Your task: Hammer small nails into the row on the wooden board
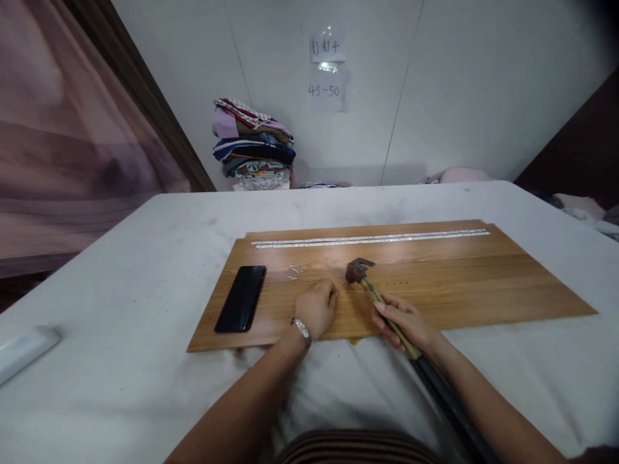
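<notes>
My right hand (403, 321) is wrapped round the upper handle of a claw hammer (397, 332), whose dark grip runs back under my forearm. The rusty hammer head hangs low over the wooden board (464, 277), just right of my left hand; whether it touches anything I cannot tell. My left hand (316, 308) rests on the board with its fingers curled closed, and what they hold, if anything, is hidden. A row of small dark dots (394, 283) runs along the board right of the hammer head. Several loose nails (293, 273) lie beyond my left hand.
A black phone (240, 299) lies on the board's left part. Two white strips (372, 239) run along its far side. The board lies on a white-covered surface (120, 277). Folded clothes (255, 145) are stacked by the wall, and a white object (29, 351) sits far left.
</notes>
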Demonstrator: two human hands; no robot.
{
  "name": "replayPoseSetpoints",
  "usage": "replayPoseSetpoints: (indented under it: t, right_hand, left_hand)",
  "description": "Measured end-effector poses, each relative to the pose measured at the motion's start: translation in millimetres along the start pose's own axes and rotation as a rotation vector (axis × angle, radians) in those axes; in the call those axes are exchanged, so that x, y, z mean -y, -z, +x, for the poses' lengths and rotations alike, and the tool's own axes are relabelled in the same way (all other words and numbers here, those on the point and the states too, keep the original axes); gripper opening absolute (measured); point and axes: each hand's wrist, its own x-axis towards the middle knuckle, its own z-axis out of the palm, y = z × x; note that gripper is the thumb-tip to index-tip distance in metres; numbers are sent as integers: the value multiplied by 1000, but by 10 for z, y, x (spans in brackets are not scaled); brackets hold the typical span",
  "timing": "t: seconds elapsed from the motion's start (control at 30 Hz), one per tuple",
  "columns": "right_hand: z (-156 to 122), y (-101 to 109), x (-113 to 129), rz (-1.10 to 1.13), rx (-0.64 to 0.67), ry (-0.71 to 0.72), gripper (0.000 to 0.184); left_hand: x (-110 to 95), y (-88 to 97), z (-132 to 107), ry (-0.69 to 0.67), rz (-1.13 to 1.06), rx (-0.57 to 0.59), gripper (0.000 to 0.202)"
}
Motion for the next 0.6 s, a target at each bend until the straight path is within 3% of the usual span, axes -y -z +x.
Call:
replayPoseSetpoints:
  t: [0.6]
  right_hand:
    - [9, -21, 12, 8, -1, 15, 34]
  left_hand:
    - [24, -25, 9, -17, -14, -6, 16]
